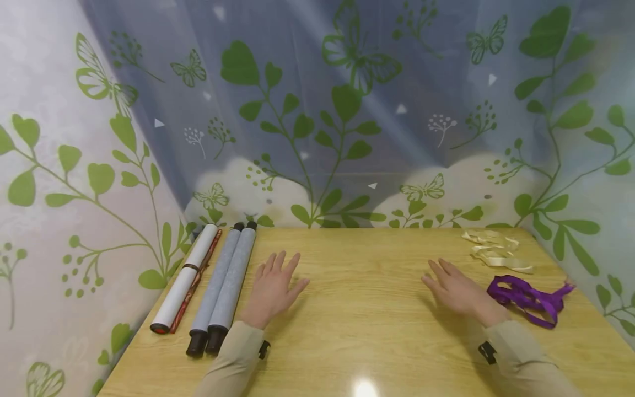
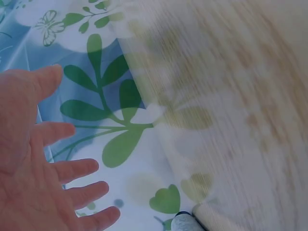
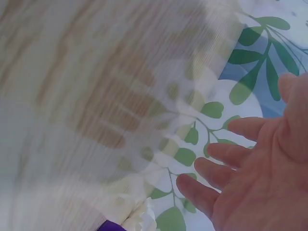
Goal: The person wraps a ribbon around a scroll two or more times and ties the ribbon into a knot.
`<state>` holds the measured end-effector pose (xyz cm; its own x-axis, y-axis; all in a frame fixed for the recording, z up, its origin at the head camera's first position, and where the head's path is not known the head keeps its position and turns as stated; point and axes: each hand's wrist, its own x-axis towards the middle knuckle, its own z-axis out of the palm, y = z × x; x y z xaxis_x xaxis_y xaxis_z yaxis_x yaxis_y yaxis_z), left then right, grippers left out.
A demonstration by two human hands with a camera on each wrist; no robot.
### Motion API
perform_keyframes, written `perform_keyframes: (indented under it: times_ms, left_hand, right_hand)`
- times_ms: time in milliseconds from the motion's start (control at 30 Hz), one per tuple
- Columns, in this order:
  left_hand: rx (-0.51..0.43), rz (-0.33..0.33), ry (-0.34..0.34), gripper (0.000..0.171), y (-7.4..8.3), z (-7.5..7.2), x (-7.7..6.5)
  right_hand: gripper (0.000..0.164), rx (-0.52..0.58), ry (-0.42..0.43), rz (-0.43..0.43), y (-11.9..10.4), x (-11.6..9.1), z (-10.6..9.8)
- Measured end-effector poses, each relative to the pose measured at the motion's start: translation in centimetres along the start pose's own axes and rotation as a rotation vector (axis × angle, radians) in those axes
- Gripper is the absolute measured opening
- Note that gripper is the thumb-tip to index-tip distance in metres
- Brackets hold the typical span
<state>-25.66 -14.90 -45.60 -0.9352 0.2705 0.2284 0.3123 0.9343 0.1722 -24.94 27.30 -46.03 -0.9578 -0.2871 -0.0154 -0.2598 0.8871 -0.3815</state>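
Head view shows left hand (image 1: pixel 273 289) by rolls (image 1: pixel 236 278), right hand (image 1: pixel 455 289) by ribbon (image 1: pixel 521 288), grips released, tabletop (image 1: pixel 364 309) between, edge (image 1: pixel 347 228) beyond.

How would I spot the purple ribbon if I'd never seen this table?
On the wooden table, look just to the right of the person's right hand. The purple ribbon lies there in loose loops, nearer the person than the pale yellow ribbon; its deep, dark colour sets it apart.

Right hand (image 3: pixel 255 175) — fingers extended, palm in view, glossy wood-grained desk (image 3: pixel 48 120), leaf-patterned backdrop (image 3: pixel 238 103) beyond, purple ribbon (image 3: pixel 111 226) at bottom edge, cream ribbon (image 3: pixel 137 215) beside it
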Motion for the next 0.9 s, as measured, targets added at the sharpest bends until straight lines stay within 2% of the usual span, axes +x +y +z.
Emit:
perform_keyframes:
  times_ms: [200,567,700,833,900]
  left_hand:
    - [-0.017,0.019,0.009,0.065,0.1,0.2,0.1]
    - [-0.017,0.059,0.049,0.06,0.6,0.3,0.4]
    - [-0.02,0.076,0.071,0.057,0.8,0.5,0.3]
    - [-0.027,0.09,0.086,0.055,1.0,0.8,0.1]
    - [-0.04,0.101,0.097,0.054,1.1,0.9,0.0]
  right_hand:
    - [0.075,-0.055,-0.022,0.004,1.1,0.4,-0.4]
    - [0.075,-0.089,0.01,0.046,3.7,1.2,-2.4]
    - [0.07,-0.102,0.019,0.064,4.7,1.4,-2.9]
    - [0.066,-0.128,0.005,0.09,5.8,1.5,-3.6]
    - [0.069,-0.132,-0.029,0.123,6.2,1.5,-4.0]
